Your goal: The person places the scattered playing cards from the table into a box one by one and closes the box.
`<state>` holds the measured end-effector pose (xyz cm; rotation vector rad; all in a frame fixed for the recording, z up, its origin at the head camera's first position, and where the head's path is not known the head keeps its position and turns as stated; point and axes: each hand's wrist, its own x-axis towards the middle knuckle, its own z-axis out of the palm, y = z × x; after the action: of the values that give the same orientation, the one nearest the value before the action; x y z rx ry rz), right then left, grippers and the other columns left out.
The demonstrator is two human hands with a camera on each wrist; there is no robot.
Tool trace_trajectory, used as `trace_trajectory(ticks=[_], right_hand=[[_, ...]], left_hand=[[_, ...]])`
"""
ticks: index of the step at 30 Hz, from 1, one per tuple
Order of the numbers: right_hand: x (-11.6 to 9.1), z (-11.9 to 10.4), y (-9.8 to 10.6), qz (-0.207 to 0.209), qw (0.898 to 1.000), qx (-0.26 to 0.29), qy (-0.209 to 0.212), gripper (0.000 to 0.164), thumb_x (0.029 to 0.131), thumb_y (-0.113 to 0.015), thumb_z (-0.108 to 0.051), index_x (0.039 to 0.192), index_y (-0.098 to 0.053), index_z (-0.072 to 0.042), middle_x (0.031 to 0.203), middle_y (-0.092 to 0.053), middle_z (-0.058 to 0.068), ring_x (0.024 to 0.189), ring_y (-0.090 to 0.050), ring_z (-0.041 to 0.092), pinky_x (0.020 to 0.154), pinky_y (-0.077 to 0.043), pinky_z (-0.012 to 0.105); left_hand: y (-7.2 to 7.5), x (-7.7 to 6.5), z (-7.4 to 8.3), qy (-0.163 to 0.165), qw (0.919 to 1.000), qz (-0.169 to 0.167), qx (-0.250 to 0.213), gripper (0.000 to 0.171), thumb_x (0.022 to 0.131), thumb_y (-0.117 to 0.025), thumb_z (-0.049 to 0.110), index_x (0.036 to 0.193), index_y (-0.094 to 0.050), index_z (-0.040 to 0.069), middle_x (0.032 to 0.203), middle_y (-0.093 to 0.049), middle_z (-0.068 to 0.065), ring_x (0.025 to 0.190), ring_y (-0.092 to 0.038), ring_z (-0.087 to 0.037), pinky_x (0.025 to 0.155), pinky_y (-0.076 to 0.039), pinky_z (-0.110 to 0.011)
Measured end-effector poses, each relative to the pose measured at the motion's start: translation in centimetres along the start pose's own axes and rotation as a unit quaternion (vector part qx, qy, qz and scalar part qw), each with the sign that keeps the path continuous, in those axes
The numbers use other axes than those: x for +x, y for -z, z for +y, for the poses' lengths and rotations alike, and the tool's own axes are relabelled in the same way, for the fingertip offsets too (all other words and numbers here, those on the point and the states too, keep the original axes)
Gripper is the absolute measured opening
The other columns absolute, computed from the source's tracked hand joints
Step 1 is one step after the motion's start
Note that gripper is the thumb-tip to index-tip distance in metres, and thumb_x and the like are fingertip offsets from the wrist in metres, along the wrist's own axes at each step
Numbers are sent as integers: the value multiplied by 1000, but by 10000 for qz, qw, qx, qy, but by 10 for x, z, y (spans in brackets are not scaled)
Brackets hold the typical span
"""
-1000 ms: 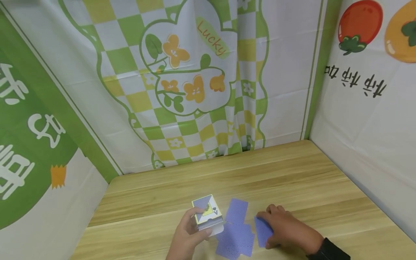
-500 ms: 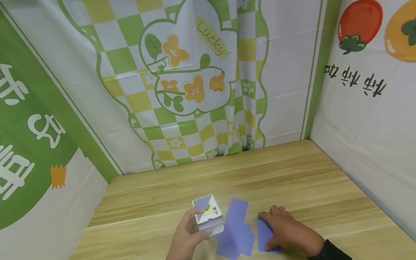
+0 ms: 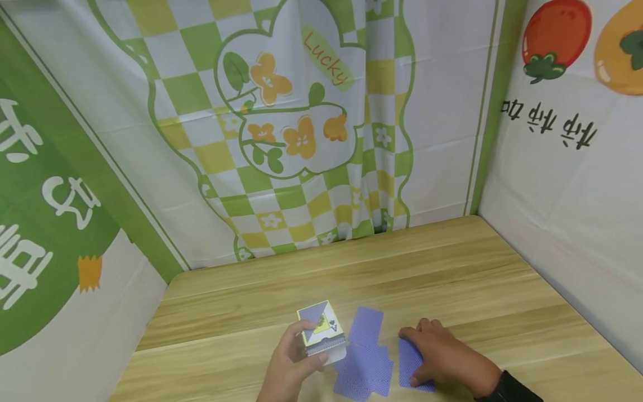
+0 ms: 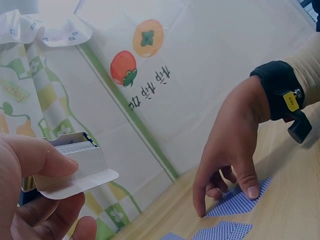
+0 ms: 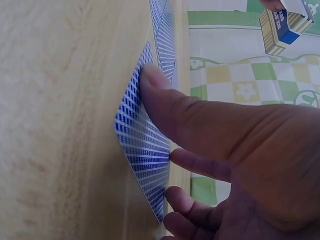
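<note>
My left hand (image 3: 293, 357) holds a card box (image 3: 321, 326) with an ace printed on its face, fingers on one side and thumb on the other. In the left wrist view, the box's white flap (image 4: 82, 186) hangs open and a stack of cards (image 4: 75, 148) shows inside. To the right, my right hand (image 3: 442, 352) grips a blue-backed playing card (image 3: 409, 363) lying face down at the table. Its thumb (image 5: 155, 77) presses at one edge of that card, while the other fingers reach the opposite edge. Part of this card is hidden under the hand.
Between the hands, several blue-backed cards (image 3: 361, 371) overlap face down on the wooden table (image 3: 251, 301), with one card (image 3: 366, 326) at the far side of the pile. Printed curtains (image 3: 301, 139) stand along the table's back and sides.
The right hand has shifted slightly to the right and nearer, and its card has moved along with it, apart from the pile. The left hand and the box have stayed in place.
</note>
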<state>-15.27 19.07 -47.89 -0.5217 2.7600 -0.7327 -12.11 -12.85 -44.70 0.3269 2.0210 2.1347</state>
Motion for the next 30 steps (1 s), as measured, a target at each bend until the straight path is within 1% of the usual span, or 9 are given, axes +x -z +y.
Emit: trace_trajectory(ticks=[6, 10, 14, 17, 20, 23, 25, 27, 30], right_hand=[[-2, 1, -1, 101, 9998, 96, 109, 87, 57, -98, -28, 133, -60, -8, 102, -49, 2, 94, -38, 22, 82, -36, 38], [-3, 2, -3, 185, 9996, 117, 168, 84, 59, -97, -26, 133, -60, -7, 100, -48, 2, 92, -38, 21, 80, -37, 34], [-4, 1, -4, 206, 9993, 266, 147, 88, 58, -97, -24, 135, -59, -6, 98, -45, 3, 91, -38, 21, 76, -38, 30], [-3, 0, -5, 271, 9992, 259, 99, 92, 57, -98, -27, 137, -58, -5, 100, -46, 4, 92, -39, 22, 78, -39, 31], [-2, 1, -5, 384, 9992, 11, 128, 91, 57, -98, -31, 136, -59, -7, 100, -49, 2, 93, -41, 21, 80, -41, 35], [-2, 3, -4, 483, 9981, -271, 253, 87, 58, -97, -35, 134, -61, -10, 99, -52, -1, 93, -43, 19, 78, -42, 35], [-2, 4, -3, 471, 9979, -338, 297, 83, 59, -96, -35, 131, -63, -14, 99, -54, -3, 92, -46, 18, 77, -45, 35], [-2, 3, 0, 433, 9982, -286, 308, 74, 61, -96, -33, 126, -65, -16, 100, -57, -4, 92, -51, 18, 76, -48, 37], [-2, 1, 5, 389, 9989, -139, 198, 59, 64, -94, -27, 115, -66, -20, 100, -62, -3, 91, -57, 19, 73, -51, 42]], left_hand=[[0, -1, 0, 14, 10000, -1, -10, 57, 88, -69, 1, 137, -40, 0, 124, -60, -17, 105, -62, -31, 81, -58, -37], [-1, -1, 1, 19, 10000, -6, 27, 57, 88, -69, 2, 137, -40, 1, 124, -60, -17, 105, -62, -31, 82, -58, -37], [-1, -1, 1, 26, 10000, 5, 25, 57, 88, -69, 2, 137, -40, 1, 124, -60, -17, 105, -62, -31, 82, -58, -38], [0, -1, 1, 35, 10000, 15, 8, 57, 87, -69, 2, 137, -41, 1, 124, -61, -17, 106, -63, -31, 82, -58, -38], [0, -1, 1, 41, 10000, 27, 4, 58, 87, -70, 2, 137, -41, 2, 125, -60, -18, 106, -63, -32, 82, -58, -39], [1, -1, 0, 55, 10000, 41, -2, 58, 87, -70, 2, 138, -41, 2, 126, -60, -19, 107, -62, -32, 82, -58, -40], [1, -1, -1, 65, 10000, 44, -13, 58, 87, -70, 1, 138, -41, 3, 126, -60, -19, 107, -62, -32, 82, -58, -40], [2, -1, -1, 61, 10000, 42, -21, 58, 87, -70, 1, 138, -41, 3, 127, -59, -20, 108, -62, -32, 82, -58, -40], [2, -1, -1, 44, 10000, 28, -29, 58, 88, -69, 1, 138, -41, 3, 127, -59, -20, 108, -62, -32, 83, -58, -39]])
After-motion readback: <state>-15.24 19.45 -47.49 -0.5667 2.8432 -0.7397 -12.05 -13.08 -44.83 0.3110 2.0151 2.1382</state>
